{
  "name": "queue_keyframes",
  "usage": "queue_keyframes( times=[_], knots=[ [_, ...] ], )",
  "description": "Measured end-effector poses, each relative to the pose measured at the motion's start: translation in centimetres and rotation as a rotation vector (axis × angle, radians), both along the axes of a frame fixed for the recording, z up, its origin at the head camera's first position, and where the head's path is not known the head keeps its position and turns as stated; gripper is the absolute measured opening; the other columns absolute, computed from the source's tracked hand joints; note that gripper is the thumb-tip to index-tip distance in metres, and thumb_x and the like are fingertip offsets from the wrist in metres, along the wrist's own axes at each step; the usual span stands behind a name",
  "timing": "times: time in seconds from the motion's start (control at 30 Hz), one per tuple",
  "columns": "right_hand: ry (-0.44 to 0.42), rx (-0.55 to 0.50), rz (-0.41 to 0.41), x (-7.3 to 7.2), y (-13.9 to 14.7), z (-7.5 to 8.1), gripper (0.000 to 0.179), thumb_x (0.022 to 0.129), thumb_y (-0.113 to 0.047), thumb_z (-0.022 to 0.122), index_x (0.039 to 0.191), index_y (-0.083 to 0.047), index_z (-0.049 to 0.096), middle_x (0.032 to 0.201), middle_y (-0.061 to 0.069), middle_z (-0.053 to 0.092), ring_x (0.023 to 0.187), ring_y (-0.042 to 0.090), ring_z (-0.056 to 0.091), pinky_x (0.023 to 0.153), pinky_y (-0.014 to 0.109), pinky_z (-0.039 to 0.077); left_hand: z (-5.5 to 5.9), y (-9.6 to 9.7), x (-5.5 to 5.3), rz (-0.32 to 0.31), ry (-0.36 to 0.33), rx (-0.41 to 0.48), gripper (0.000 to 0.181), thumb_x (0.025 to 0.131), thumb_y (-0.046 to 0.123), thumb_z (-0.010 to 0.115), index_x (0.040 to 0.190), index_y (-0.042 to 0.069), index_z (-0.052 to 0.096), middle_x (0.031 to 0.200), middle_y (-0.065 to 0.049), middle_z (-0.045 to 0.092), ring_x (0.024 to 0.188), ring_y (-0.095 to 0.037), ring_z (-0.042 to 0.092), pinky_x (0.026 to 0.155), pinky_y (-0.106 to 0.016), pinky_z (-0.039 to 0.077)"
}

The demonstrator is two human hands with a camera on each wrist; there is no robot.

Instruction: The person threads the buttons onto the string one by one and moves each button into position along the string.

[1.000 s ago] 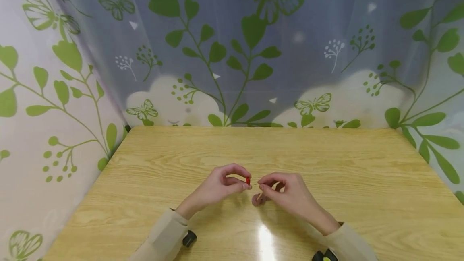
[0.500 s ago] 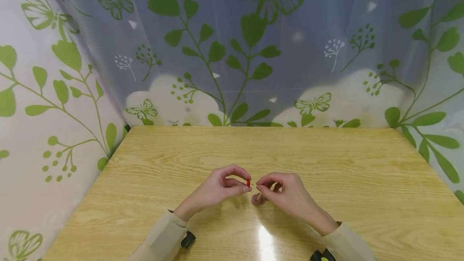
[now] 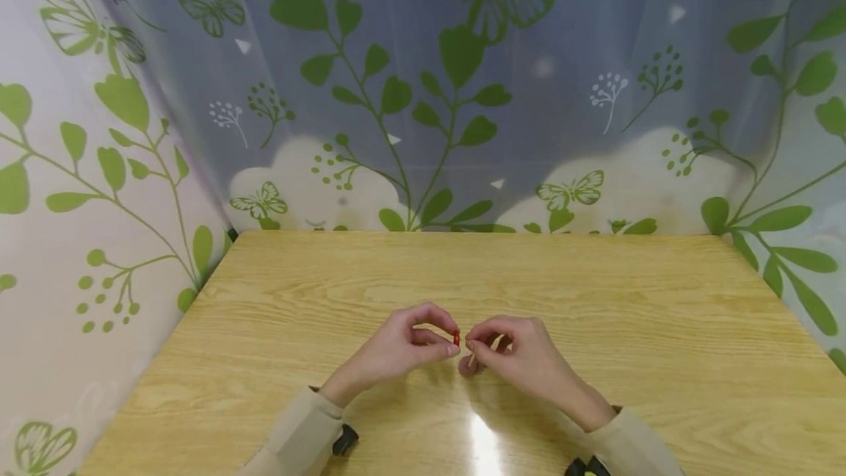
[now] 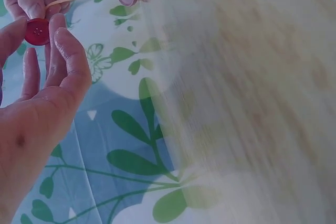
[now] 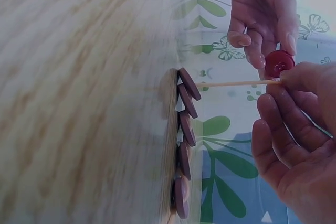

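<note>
My left hand pinches a red button by its edges between thumb and fingertips. Small holes show in the button's middle. Close on its right, my right hand pinches a thin tan cord near its end, right by the button's face. Whether the cord's tip is inside a hole I cannot tell. From those fingers the cord runs down to several mauve buttons, which lie overlapping in a row on the table. In the head view the right hand hides most of that row; one mauve button shows.
The wood-grain table stretches around both hands. A patterned curtain with leaves and butterflies hangs behind and at the sides. Dark wrist straps show by the beige sleeves.
My left hand has shifted slightly right with the red button, narrowing the gap to the right fingertips. The bit of cord seen between the hands earlier no longer shows in the head view.
</note>
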State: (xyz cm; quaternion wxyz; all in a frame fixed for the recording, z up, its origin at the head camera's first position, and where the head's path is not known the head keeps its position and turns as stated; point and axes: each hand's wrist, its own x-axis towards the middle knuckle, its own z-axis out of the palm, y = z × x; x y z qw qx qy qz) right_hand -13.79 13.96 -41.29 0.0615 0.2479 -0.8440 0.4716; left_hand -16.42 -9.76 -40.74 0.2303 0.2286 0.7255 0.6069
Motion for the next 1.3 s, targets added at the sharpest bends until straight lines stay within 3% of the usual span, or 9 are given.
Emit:
queue_keyframes(
  times=[0.3,0.57,1.03,1.3],
  knots=[
    [-0.006,0.002,-0.004,0.0,-0.11,0.0,0.006,0.092,-0.008,0.073,0.093,-0.011,0.078,0.082,0.0,0.077,0.072,-0.002,0.065,0.059,0.023,0.055,0.06,0.04,-0.03,0.012,-0.007,0.003,0.028,0.096,0.014,0.073,0.12,0.005,0.062,0.131,-0.022,0.063,0.109,-0.018,0.073,0.089,-0.029,0.058],
    [0.001,-0.002,0.006,0.0,-0.17,-0.18,0.006,0.092,-0.008,0.074,0.092,-0.013,0.078,0.081,0.0,0.077,0.071,-0.003,0.064,0.058,0.024,0.054,0.19,-0.12,-0.02,0.001,-0.007,0.019,0.026,0.097,0.012,0.071,0.121,0.004,0.062,0.127,-0.014,0.065,0.109,-0.016,0.073,0.091,-0.027,0.058],
    [-0.035,0.013,0.009,-0.03,-0.24,0.28,0.006,0.094,-0.011,0.073,0.093,-0.015,0.077,0.083,0.0,0.077,0.073,-0.001,0.065,0.06,0.025,0.055,0.47,-0.27,0.07,-0.036,-0.035,0.034,0.028,0.099,0.011,0.067,0.125,0.003,0.062,0.131,-0.021,0.064,0.111,-0.015,0.072,0.095,-0.03,0.058],
    [-0.02,0.015,0.008,-0.04,-0.32,0.18,0.008,0.093,-0.01,0.073,0.093,-0.016,0.077,0.083,0.001,0.077,0.072,-0.002,0.065,0.06,0.024,0.056,0.28,-0.04,0.06,-0.017,-0.045,0.008,0.026,0.097,0.014,0.071,0.121,0.005,0.066,0.129,-0.014,0.068,0.11,-0.016,0.073,0.092,-0.028,0.057]
  ],
)
